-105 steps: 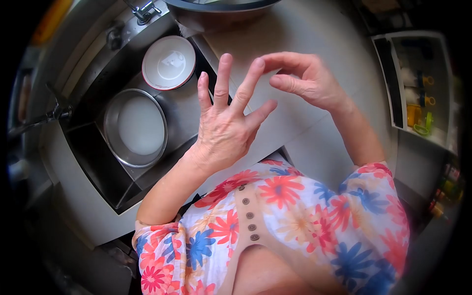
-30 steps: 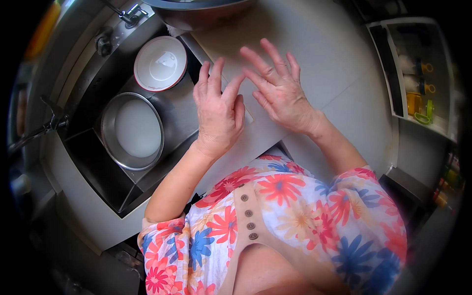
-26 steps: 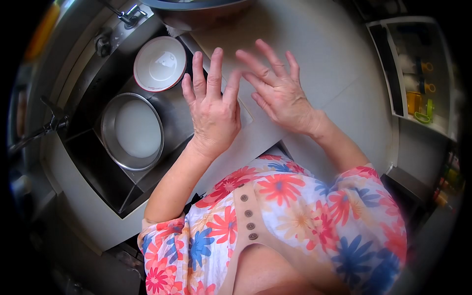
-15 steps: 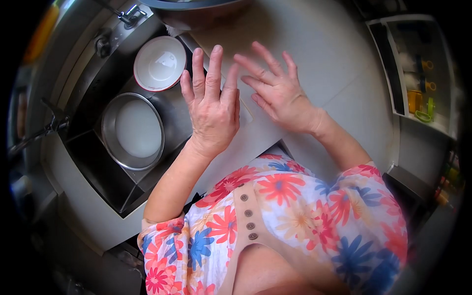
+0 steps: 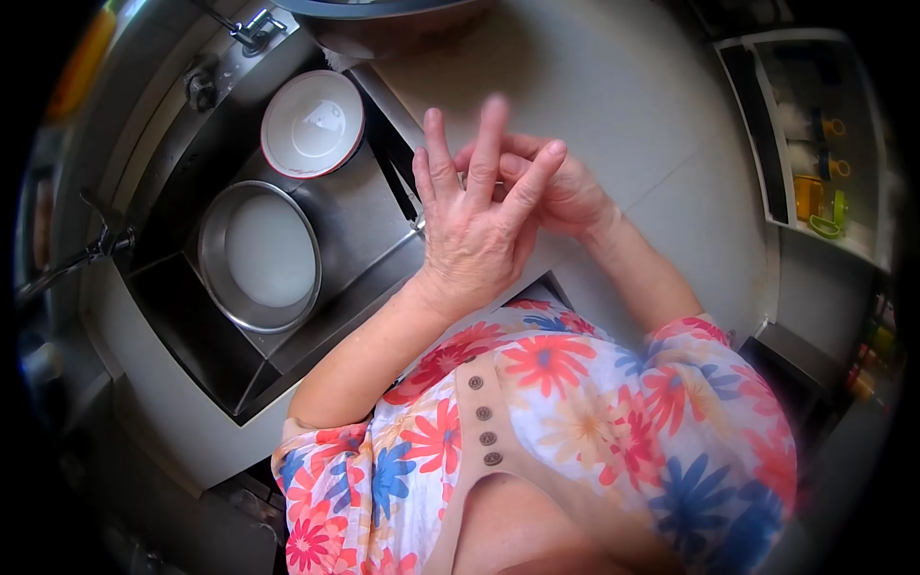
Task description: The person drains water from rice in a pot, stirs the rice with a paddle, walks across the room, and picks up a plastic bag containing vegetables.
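Observation:
My left hand (image 5: 474,230) is held up at the sink's edge, back towards me, its fingers spread and nothing in its grasp. Behind those fingers, my right hand (image 5: 573,195) has its fingers bent around the base of one left finger. A small glint shows there, too small to make out. The left hand partly hides the right fingertips. Left of my hands, in the sink (image 5: 340,216), are a steel basin (image 5: 213,254) of cloudy white liquid (image 5: 273,251) and a white bowl (image 5: 311,120) with a red rim.
A faucet (image 5: 107,238) reaches in from the left of the sink. A large dark basin (image 5: 383,29) stands at the top of the pale counter (image 5: 661,125). At right, a shelf (image 5: 815,216) holds a yellow container (image 5: 808,196) and a green-rimmed item (image 5: 830,222).
My left hand has moved right and slightly down, away from the sink. The two hands, apart before, now meet, and the right fingers have curled in around a left finger.

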Available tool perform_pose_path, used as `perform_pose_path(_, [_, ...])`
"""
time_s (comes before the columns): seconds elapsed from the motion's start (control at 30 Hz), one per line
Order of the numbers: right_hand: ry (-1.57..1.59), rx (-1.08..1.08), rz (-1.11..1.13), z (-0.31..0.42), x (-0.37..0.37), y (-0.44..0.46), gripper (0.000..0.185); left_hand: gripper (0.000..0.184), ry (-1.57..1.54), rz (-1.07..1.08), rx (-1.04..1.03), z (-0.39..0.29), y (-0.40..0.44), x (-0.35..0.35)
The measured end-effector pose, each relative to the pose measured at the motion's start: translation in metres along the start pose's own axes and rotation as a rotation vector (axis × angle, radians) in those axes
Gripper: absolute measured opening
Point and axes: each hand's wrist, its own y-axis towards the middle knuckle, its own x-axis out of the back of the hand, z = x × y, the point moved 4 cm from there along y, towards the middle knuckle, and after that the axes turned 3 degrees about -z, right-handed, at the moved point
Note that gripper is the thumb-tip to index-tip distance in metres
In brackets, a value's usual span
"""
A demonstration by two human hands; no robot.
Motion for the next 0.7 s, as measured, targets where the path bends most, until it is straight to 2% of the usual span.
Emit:
perform_pose_path(0.4, [-0.076, 0.1, 0.098, -0.001, 0.011, -0.002, 0.032, 0.079, 0.001, 0.057, -0.011, -0.006, -0.003, -0.01])
perform_pose_path(0.5, [-0.018, 0.129, 0.047, 0.001, 0.003, -0.002, 0.031, 0.067, -0.042, 0.014, -0.008, -0.007, 0.002, -0.006])
perform_pose_path(0.6, [-0.005, 0.139, 0.13, 0.006, 0.001, 0.002, 0.03, 0.067, -0.032, -0.002, -0.029, -0.007, 0.008, -0.002])
perform_pose_path(0.7, [-0.051, 0.21, 0.225, 0.015, 0.003, 0.013, 0.029, 0.078, 0.01, 0.042, -0.047, -0.004, 0.014, 0.004])
